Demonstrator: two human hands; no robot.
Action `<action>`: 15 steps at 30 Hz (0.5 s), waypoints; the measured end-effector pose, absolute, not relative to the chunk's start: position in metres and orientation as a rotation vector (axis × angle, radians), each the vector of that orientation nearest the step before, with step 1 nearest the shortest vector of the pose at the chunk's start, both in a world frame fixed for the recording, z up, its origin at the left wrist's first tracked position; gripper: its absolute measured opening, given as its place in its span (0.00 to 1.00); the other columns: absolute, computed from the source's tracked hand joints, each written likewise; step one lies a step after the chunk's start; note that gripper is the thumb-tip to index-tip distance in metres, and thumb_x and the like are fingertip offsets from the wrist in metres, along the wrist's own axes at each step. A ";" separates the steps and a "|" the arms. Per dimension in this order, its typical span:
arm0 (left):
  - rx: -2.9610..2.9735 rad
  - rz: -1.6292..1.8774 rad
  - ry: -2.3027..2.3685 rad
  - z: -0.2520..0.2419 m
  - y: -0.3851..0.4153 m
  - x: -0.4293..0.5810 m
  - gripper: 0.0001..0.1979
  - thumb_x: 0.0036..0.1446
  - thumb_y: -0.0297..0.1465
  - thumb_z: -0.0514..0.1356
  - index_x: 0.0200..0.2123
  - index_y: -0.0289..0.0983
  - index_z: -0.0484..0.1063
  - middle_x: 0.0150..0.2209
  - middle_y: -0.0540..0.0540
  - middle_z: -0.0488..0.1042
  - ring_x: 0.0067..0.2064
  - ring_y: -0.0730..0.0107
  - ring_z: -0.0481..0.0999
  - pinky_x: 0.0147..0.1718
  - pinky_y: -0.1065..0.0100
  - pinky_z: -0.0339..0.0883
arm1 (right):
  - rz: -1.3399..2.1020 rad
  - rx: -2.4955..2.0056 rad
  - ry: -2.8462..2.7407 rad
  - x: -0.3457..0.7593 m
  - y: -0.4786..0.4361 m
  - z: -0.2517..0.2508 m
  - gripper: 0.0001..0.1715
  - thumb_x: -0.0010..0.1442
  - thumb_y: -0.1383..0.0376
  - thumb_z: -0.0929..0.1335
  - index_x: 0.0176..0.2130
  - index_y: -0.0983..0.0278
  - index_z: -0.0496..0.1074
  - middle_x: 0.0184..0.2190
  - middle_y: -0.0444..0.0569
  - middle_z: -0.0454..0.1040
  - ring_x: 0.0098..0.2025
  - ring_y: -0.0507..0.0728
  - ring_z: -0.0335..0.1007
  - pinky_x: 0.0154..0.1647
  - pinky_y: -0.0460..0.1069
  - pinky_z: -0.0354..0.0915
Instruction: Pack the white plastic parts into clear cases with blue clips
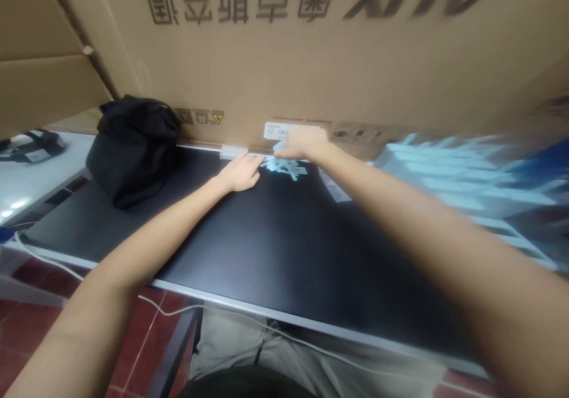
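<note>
Both my arms reach across a black table (249, 250) to its far edge. My left hand (240, 172) lies there palm down, fingers curled loosely beside a small heap of pale blue strips (287, 168). My right hand (300, 144) is closed over the top of that heap, its fingers pinched on one or more strips. A small white block (233, 152) lies just past my left hand, against the cardboard.
A big cardboard box (311, 60) with printed characters walls off the table's far side. A black bag (133, 149) sits at the left. A large blurred pile of pale blue strips (466, 178) lies at the right. A white cable (200, 309) hangs below the front edge.
</note>
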State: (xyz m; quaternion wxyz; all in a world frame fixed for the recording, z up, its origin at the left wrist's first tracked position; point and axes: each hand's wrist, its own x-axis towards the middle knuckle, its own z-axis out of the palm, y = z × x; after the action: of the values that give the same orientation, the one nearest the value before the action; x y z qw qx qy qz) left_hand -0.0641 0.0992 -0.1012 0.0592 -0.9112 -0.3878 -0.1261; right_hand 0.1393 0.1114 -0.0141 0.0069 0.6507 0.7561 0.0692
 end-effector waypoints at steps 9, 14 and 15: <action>-2.807 -0.459 -1.189 -0.101 0.094 -0.067 0.23 0.66 0.28 0.50 0.64 0.37 0.64 0.60 0.37 0.76 0.58 0.54 0.79 0.58 0.54 0.74 | 0.113 2.049 2.334 0.139 0.114 -0.015 0.41 0.60 0.42 0.69 0.58 0.68 0.79 0.56 0.66 0.78 0.57 0.73 0.75 0.54 0.63 0.71; -2.833 -0.511 -1.194 -0.102 0.094 -0.067 0.22 0.67 0.28 0.49 0.62 0.37 0.66 0.63 0.37 0.75 0.60 0.54 0.78 0.60 0.53 0.73 | 0.029 1.938 2.346 0.160 0.117 -0.013 0.34 0.57 0.49 0.72 0.54 0.69 0.80 0.45 0.64 0.81 0.49 0.69 0.78 0.46 0.59 0.73; -2.839 -0.521 -1.192 -0.103 0.095 -0.067 0.21 0.67 0.29 0.49 0.62 0.37 0.66 0.63 0.37 0.74 0.60 0.54 0.77 0.61 0.53 0.73 | 0.005 1.897 2.342 0.165 0.116 -0.013 0.32 0.56 0.51 0.72 0.52 0.70 0.80 0.43 0.63 0.81 0.47 0.68 0.78 0.44 0.58 0.73</action>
State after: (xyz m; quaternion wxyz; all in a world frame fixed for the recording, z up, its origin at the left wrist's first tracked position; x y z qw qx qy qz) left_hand -0.0668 0.0950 -0.1032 0.0095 -0.9090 -0.3818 -0.1668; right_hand 0.1650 0.1157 -0.0133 0.0637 0.6280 0.7756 0.0016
